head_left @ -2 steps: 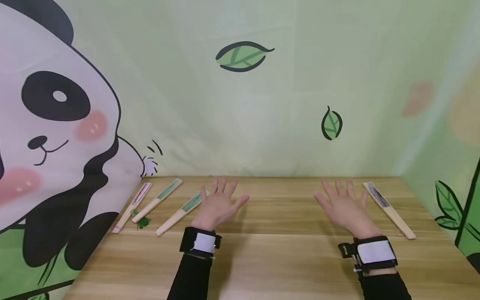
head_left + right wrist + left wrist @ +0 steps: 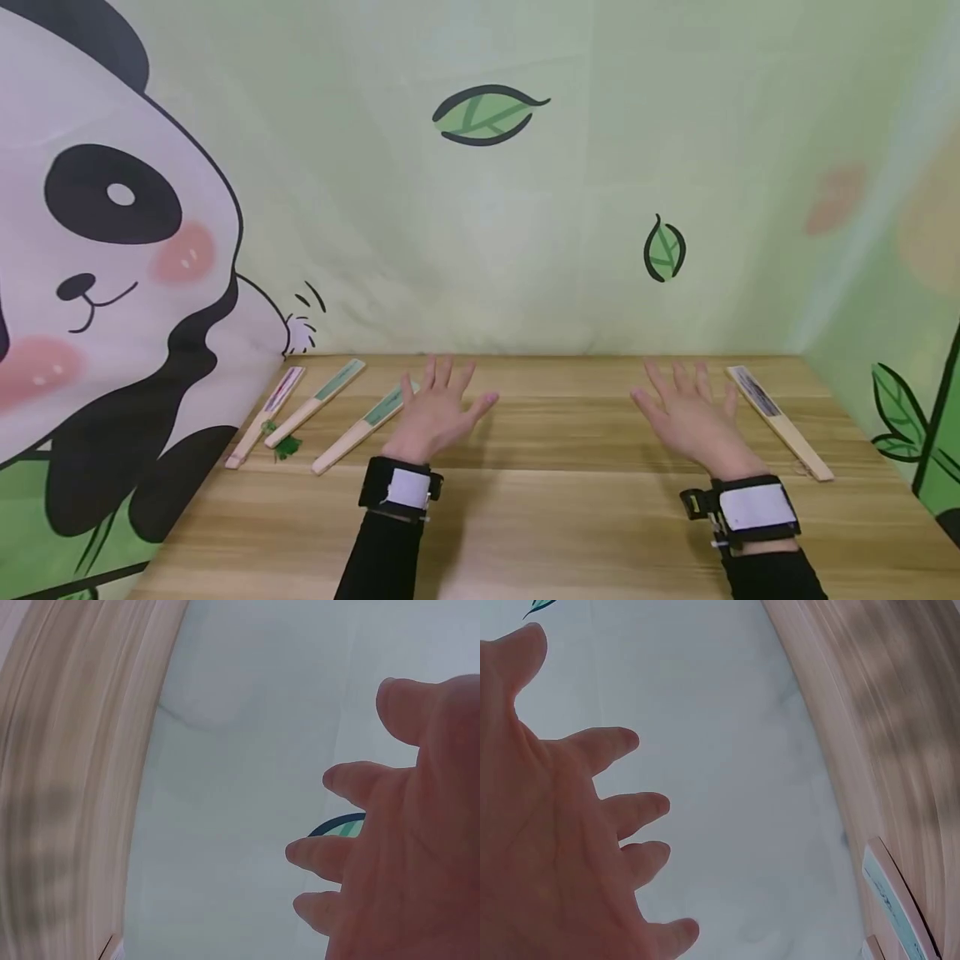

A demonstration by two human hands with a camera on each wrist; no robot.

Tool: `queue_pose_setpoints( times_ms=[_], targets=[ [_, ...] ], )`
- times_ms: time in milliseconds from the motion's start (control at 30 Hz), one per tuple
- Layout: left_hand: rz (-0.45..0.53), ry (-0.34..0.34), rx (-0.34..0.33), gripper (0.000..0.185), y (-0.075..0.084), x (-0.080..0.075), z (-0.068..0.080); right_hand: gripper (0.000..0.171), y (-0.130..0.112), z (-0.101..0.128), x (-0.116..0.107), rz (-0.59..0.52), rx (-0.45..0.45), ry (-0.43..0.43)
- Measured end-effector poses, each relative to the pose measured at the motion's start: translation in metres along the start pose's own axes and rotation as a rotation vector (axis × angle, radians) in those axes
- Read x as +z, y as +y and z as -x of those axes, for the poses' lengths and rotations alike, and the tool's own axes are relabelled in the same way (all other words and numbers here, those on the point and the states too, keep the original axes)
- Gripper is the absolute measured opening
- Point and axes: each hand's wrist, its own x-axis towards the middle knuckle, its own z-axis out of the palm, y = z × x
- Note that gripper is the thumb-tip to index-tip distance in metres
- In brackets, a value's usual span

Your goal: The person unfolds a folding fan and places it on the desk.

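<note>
My left hand [image 2: 435, 417] hovers over the table with its fingers spread and nothing in it. Just left of it lies a folded fan [image 2: 360, 436] with a green band, its far end partly behind the little finger. On the right, my right hand [image 2: 693, 421] is likewise held above the wood, fingers apart and holding nothing. The nearest thing to it is a folded fan [image 2: 783, 429] with a dark patterned band. Both wrist views show the palms, the left hand [image 2: 562, 832] and the right hand [image 2: 409, 847], with straight fingers.
Farther left lie another green-banded folded fan [image 2: 315, 402] and one with a reddish pattern [image 2: 262, 421]. A green tassel [image 2: 287, 447] rests between them. The wooden table [image 2: 555, 517] ends at a pale green backdrop [image 2: 525, 275] printed with a panda and leaves.
</note>
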Motion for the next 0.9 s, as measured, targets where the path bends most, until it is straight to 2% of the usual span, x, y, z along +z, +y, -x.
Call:
queue_pose_setpoints(
  times_ms=[267,467,667,900],
  targets=[
    [0.056,0.005,0.008,0.079,-0.008,0.003,0.007,0.081,0.038,0.009,-0.012,-0.008,0.02,-0.003],
    [0.064,-0.021,0.017,0.079,-0.002,0.009,0.005,0.078,0.071,0.014,-0.022,-0.027,0.022,-0.019],
    [-0.035,-0.035,0.086,0.068,0.026,0.018,-0.016,0.063,0.106,0.018,-0.024,0.022,-0.032,0.001],
    [-0.104,-0.089,0.12,0.059,0.076,0.034,-0.038,0.055,0.138,0.014,-0.025,-0.002,0.11,-0.045]
  ],
)
